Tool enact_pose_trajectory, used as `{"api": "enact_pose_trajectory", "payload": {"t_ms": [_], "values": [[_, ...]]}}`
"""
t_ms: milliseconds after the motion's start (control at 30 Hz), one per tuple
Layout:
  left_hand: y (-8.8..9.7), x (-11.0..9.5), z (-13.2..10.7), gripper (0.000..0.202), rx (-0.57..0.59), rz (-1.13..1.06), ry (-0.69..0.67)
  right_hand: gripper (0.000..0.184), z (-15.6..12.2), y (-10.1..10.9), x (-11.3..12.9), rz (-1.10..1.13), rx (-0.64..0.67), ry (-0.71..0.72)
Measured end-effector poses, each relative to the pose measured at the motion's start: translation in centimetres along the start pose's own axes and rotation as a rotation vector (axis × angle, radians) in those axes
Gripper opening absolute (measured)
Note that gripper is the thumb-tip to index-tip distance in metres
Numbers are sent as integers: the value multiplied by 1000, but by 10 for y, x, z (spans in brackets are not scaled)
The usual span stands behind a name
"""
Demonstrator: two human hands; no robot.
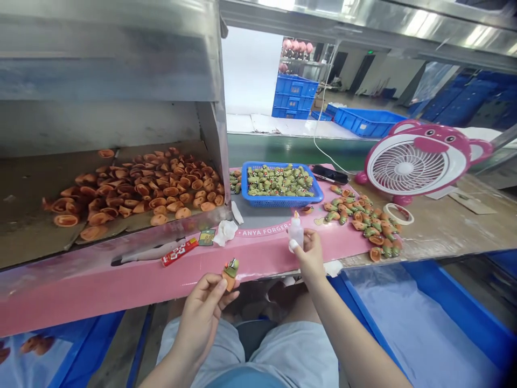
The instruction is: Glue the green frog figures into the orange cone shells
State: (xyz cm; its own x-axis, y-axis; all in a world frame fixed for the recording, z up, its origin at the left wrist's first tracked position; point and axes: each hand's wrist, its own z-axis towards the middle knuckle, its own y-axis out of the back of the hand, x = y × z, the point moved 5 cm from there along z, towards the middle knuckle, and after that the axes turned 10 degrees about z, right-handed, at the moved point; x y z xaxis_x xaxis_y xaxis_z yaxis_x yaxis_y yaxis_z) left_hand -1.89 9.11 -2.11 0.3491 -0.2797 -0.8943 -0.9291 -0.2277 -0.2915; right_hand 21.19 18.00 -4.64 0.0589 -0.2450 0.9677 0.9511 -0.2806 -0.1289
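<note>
Pinched in my left hand is a small figurine with a green upper part and an orange, shell-like lower part. My right hand grips a small translucent squeeze bottle with a narrow orange-tipped nozzle, held upright over the pink mat. Behind the bottle stands a blue basket heaped with small green pieces. Right of it lies a spread of joined green-and-orange figurines. At the left, many orange hollow shells are piled inside a metal-framed bay.
A crumpled white tissue and a red packet lie on the mat. A pink bear-shaped fan and a tape roll sit at the right. Below the table edge is a lined blue bin. A metal post borders the bay.
</note>
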Motion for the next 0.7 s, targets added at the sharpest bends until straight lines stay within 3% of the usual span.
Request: {"api": "enact_pose_trajectory", "payload": {"t_ms": [200,433,567,700], "values": [[-9,-8,2,15,93,13,18,39,41,-18,-18,-123,121,27],[-23,-15,4,12,137,-20,37,36,59,-16,-34,-268,173,37],[-26,-17,4,13,126,-32,48,44,54,-7,-18,-358,159,58],[-26,-19,6,12,159,26,40,51,11,-6,25,-407,65,141]]}}
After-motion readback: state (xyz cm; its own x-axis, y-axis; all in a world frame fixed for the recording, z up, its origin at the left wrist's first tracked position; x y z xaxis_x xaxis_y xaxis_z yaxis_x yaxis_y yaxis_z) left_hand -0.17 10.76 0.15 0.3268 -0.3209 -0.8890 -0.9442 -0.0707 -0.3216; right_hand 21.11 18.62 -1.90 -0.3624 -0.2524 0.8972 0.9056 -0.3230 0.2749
